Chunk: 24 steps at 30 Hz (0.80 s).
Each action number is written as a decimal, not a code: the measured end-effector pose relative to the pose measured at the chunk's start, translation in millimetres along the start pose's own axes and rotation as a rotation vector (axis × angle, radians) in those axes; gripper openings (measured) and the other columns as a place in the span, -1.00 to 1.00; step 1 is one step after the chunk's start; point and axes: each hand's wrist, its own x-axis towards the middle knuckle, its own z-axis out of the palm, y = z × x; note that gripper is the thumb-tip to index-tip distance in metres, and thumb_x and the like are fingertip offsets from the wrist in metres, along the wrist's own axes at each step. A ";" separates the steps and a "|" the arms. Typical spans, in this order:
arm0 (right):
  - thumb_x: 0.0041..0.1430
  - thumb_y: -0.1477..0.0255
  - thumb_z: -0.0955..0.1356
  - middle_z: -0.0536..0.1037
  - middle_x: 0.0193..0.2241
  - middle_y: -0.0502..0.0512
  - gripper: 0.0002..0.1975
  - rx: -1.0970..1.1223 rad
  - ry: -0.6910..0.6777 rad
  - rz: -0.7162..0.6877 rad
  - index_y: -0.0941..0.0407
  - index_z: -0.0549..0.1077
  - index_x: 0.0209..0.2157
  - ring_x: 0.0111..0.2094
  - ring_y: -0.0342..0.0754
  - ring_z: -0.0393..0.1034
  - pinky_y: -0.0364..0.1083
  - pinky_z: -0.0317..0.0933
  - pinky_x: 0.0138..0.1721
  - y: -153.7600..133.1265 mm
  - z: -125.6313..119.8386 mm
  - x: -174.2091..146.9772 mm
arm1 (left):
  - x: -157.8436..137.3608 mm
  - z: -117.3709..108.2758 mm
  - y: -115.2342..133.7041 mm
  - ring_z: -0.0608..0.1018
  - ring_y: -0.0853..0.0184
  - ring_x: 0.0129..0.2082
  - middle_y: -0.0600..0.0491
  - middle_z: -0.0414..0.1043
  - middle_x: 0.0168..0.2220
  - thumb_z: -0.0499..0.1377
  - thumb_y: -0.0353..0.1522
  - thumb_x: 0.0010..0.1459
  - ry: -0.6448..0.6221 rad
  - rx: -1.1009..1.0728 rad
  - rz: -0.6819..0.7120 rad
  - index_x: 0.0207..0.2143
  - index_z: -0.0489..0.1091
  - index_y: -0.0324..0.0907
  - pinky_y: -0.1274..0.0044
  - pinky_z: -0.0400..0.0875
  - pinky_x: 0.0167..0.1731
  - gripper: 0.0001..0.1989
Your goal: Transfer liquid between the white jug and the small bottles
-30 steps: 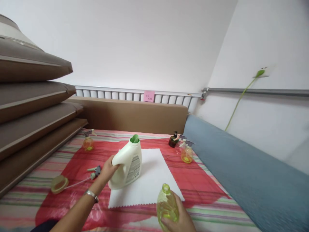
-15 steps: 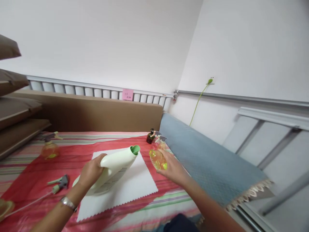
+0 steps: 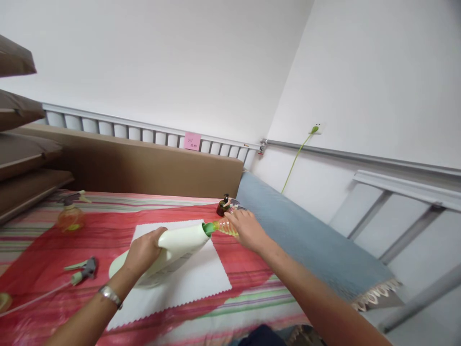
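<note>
My left hand (image 3: 144,250) grips a large pale-green jug (image 3: 183,241) by its handle; the jug lies tilted, its green spout pointing right. In my right hand (image 3: 247,230) is a small clear yellowish bottle (image 3: 225,227), tipped sideways so its neck meets the spout. Whether liquid flows between them I cannot tell. Beneath the jug lies a white sheet with zigzag edges (image 3: 205,283). A grey-and-green spray trigger head (image 3: 84,271) with a long tube rests on the red cloth at the left. Behind it stands an orange-tinted spray bottle (image 3: 70,216).
A dark pump bottle (image 3: 222,206) and other spray bottles, partly hidden, stand beyond my right hand. Brown boxes (image 3: 29,149) are stacked at the left. A long brown board (image 3: 144,168) stands along the radiator, and a blue padded cover (image 3: 288,226) slopes along the right.
My right hand has turned the small bottle and brought it left, so its neck now meets the jug's spout. The jug has shifted slightly right; the view has tilted a little.
</note>
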 end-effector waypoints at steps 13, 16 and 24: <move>-0.15 0.59 0.35 0.27 0.05 0.31 -0.32 -0.221 -0.065 -0.147 0.05 0.21 0.08 0.03 0.21 0.11 0.17 -0.13 0.01 2.0 -15.3 21.4 | 0.7 1.7 5.3 0.54 0.16 -0.24 0.05 0.53 -0.20 -0.06 -0.43 0.10 0.018 0.012 0.052 -0.10 0.32 -0.03 0.49 0.25 -0.41 -0.66; -0.13 0.56 0.37 0.28 0.06 0.30 -0.35 -0.248 -0.091 -0.165 0.04 0.22 0.08 0.04 0.21 0.10 0.17 -0.14 0.02 -0.1 -19.4 25.5 | 1.6 2.0 6.4 0.54 0.17 -0.23 0.05 0.53 -0.21 -0.06 -0.45 0.09 0.006 0.012 0.049 -0.09 0.32 -0.02 0.50 0.26 -0.41 -0.64; -0.04 0.54 0.36 0.38 -0.05 0.32 -0.58 -0.293 -0.162 -0.204 0.12 0.36 -0.07 0.05 0.23 0.11 0.27 -0.25 0.10 -18.6 -34.3 40.2 | 2.3 3.5 9.2 0.53 0.21 -0.21 0.03 0.53 -0.20 -0.03 -0.51 0.04 -0.023 0.009 0.040 -0.08 0.31 -0.04 0.51 0.26 -0.37 -0.60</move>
